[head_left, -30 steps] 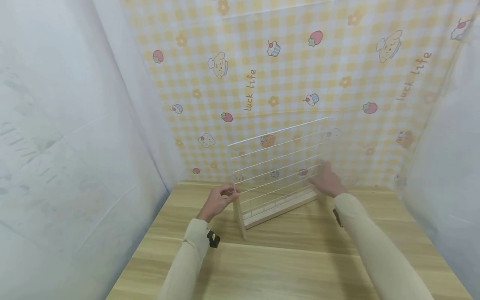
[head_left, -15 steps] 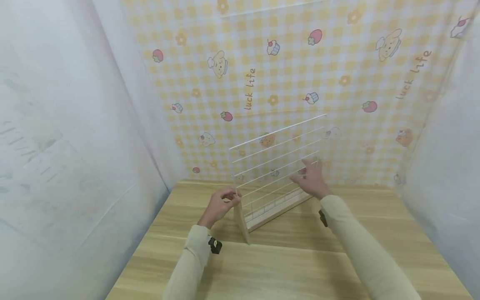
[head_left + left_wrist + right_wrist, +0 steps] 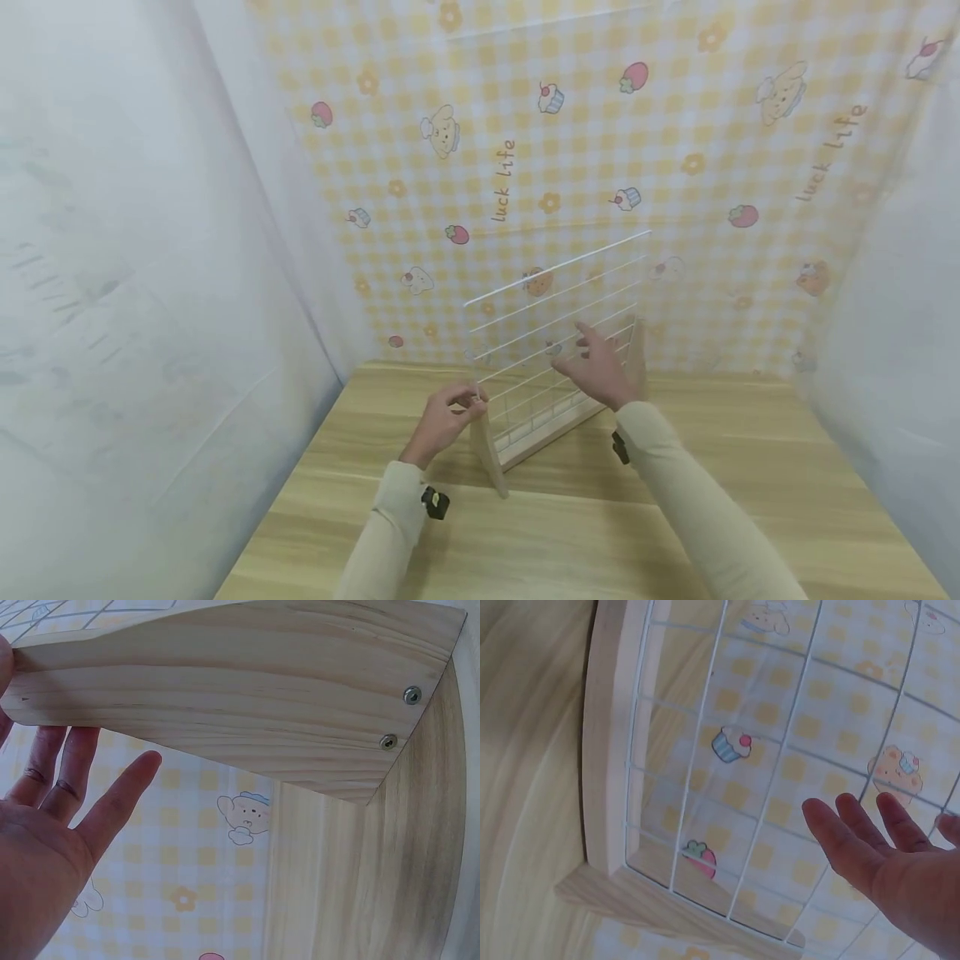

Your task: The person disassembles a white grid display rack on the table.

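Note:
A white wire grid rack with a pale wooden base and wooden end feet stands on the wooden table, turned at an angle to me. My left hand holds the near-left wooden foot at its top. In the left wrist view the thumb lies on one face of that foot and two fingertips pass behind it. My right hand hovers open, fingers spread, just in front of the grid. In the right wrist view its fingers are close to the wires, and contact is not clear.
A yellow checked cloth with cartoon prints hangs right behind the rack. White sheets close in the left side and the right side. Bare tabletop lies between me and the rack.
The rack has turned, its right end swinging toward me. My right hand has moved left across the front of the grid. My left hand has stayed at the near-left foot.

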The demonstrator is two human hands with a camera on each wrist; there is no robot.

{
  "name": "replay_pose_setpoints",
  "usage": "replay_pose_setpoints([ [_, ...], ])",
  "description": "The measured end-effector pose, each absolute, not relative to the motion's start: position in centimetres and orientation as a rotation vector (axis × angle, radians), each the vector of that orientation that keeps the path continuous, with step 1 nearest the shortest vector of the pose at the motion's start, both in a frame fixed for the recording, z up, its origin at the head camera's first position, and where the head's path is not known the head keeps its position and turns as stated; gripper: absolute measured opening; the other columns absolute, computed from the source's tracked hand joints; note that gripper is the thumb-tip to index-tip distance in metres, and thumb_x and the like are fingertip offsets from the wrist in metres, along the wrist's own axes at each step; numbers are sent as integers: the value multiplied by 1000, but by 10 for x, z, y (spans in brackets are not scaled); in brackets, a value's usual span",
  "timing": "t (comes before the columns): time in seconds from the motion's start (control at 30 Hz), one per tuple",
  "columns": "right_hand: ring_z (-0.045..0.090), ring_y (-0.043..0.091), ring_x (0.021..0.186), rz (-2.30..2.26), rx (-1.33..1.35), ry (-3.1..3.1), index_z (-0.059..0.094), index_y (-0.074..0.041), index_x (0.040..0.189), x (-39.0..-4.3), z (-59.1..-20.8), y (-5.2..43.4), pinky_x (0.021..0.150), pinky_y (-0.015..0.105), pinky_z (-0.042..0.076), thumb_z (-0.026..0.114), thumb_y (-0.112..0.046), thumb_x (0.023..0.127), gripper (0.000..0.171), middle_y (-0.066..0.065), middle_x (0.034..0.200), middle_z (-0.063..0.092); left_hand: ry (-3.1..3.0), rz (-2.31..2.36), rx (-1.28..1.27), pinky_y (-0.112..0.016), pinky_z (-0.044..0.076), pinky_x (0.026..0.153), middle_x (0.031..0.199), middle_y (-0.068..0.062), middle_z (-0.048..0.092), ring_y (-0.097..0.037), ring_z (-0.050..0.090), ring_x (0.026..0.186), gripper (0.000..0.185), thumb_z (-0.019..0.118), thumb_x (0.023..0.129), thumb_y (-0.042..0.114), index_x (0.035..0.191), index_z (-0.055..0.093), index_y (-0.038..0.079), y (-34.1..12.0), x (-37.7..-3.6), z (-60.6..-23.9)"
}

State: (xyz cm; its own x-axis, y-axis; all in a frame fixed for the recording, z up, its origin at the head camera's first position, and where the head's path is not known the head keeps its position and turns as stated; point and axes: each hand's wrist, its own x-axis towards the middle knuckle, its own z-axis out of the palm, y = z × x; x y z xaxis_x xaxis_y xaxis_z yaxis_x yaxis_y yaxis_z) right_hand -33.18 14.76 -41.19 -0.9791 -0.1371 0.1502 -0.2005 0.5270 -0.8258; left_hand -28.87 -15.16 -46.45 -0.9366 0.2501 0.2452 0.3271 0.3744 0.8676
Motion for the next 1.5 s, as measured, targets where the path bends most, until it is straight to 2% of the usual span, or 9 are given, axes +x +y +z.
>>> replay_pose_setpoints([
  [0.23, 45, 55, 133, 1522, 333, -2614, 7, -11, 162, -332, -430, 137, 102, 66, 47, 77, -31, 87, 105, 30, 151, 40, -2513, -1651, -490, -40, 57, 89, 116, -2, 66, -13, 61, 95, 22, 73, 93, 33, 106, 72, 16, -147, -283, -467],
  [0.43, 48, 52, 129, 1460, 331, -2545, 4, -10, 161, -335, -444, 127, 102, 63, 49, 87, -26, 78, 119, 28, 144, 44, -2488, -1637, -473, -40, 57, 88, 117, -3, 67, -13, 60, 96, 15, 72, 94, 31, 104, 72, 19, -145, -282, -468],
  [0.6, 43, 45, 130, 1438, 281, -2528, -9, -11, 161, -335, -452, 113, 108, 60, 44, 93, -29, 70, 138, 27, 145, 37, -2501, -1634, -453, -42, 57, 90, 120, -2, 67, -15, 60, 100, 24, 71, 94, 33, 108, 72, 14, -145, -281, -469],
  [0.7, 41, 43, 130, 1449, 237, -2497, -12, -14, 160, -335, -454, 105, 107, 59, 44, 95, -29, 67, 143, 28, 146, 34, -2514, -1634, -448, -44, 57, 92, 122, -1, 66, -16, 60, 102, 30, 70, 94, 37, 110, 71, 12, -145, -281, -469],
  [0.93, 45, 40, 122, 1419, 200, -2422, -12, -14, 160, -338, -461, 98, 98, 54, 50, 95, -25, 67, 142, 28, 139, 34, -2491, -1641, -463, -45, 58, 90, 123, -1, 66, -18, 60, 103, 24, 70, 93, 41, 106, 73, 20, -145, -283, -471],
  [1.1, 45, 37, 116, 1409, 205, -2376, -6, -12, 161, -339, -462, 98, 92, 50, 50, 95, -23, 66, 140, 26, 134, 37, -2488, -1663, -447, -46, 57, 93, 121, 1, 66, -17, 60, 103, 24, 70, 94, 39, 109, 73, 20, -143, -282, -471],
  [1.3, 46, 41, 119, 1424, 178, -2342, -2, -8, 161, -339, -458, 98, 96, 53, 50, 95, -19, 65, 137, 27, 137, 39, -2422, -1762, -432, -51, 52, 104, 111, -1, 62, -17, 65, 105, 33, 68, 97, 34, 123, 70, 14, -139, -274, -474],
  [1.5, 47, 39, 117, 1384, 171, -2302, 2, -7, 161, -341, -458, 99, 96, 55, 51, 96, -19, 64, 135, 28, 138, 41, -2375, -1768, -415, -46, 56, 100, 108, -4, 62, -20, 69, 106, 33, 68, 97, 31, 127, 70, 16, -137, -271, -474],
])
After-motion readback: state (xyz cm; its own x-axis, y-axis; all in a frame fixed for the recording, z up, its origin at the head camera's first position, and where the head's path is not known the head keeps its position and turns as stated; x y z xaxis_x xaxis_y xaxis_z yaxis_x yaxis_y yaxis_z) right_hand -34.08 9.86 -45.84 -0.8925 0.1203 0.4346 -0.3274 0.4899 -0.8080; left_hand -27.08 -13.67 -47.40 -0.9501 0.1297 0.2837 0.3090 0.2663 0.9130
